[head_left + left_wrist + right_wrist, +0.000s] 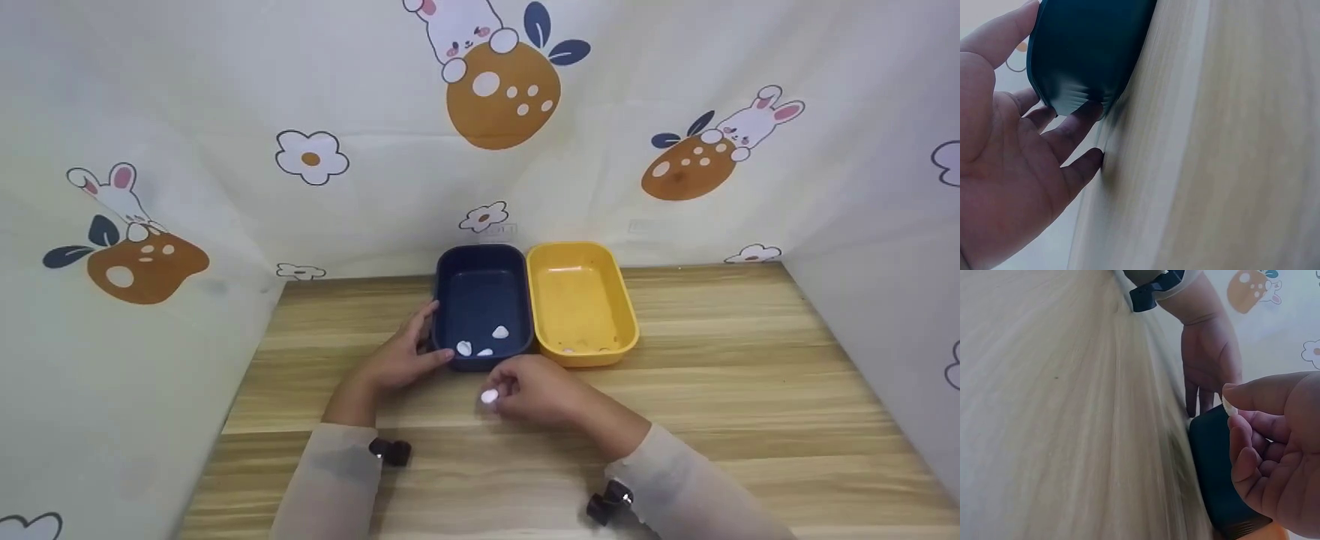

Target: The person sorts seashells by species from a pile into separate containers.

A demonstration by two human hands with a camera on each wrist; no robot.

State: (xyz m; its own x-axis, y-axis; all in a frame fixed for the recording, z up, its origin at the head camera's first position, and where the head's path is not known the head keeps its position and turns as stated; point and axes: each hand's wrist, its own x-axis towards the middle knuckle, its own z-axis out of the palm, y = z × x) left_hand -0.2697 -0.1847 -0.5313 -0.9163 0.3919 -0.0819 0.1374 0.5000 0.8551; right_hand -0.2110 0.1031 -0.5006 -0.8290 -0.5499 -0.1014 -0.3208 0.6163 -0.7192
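Between the thumb and forefinger of my right hand (540, 391) is a small white shell (489, 396), pinched just in front of the dark blue tray (481, 296). In the right wrist view the shell (1229, 406) shows a ridged edge. My left hand (401, 361) rests at the tray's front left corner, thumb at the rim and fingers spread along the side. The left wrist view shows those loosely extended fingers (1075, 129) against the tray's outer wall. Several white shells, among them one shell (500, 331), lie inside near the tray's front.
A yellow tray (581, 300) stands right beside the blue one, with small pale pieces along its front inner edge. Both stand on a wood-grain table (720, 390). Behind them hangs a printed cloth (375, 217), which also encloses the left and right sides.
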